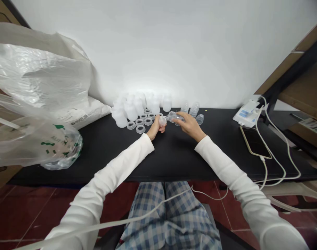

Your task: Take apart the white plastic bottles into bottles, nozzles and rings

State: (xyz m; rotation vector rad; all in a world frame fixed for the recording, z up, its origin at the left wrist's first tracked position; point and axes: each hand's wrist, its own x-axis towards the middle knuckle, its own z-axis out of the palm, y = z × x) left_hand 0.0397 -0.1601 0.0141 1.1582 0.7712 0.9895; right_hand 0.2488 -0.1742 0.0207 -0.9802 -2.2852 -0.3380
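Note:
My left hand (156,127) is closed round a small clear plastic piece (162,120), held just above the black table (174,156). My right hand (189,124) grips a small clear plastic bottle (173,116) lying sideways, its end pointing toward the left hand's piece. The two hands are a few centimetres apart. Behind the left hand stand several translucent white bottles (131,111) and several loose plastic rings (140,129). A few clear caps (194,108) sit behind the right hand.
Large plastic bags (35,104) fill the table's left side. At the right lie a phone (254,143), a white power bank (247,113) and white cables (278,163). A white wall stands close behind. A dark shelf frame (291,76) rises at the right.

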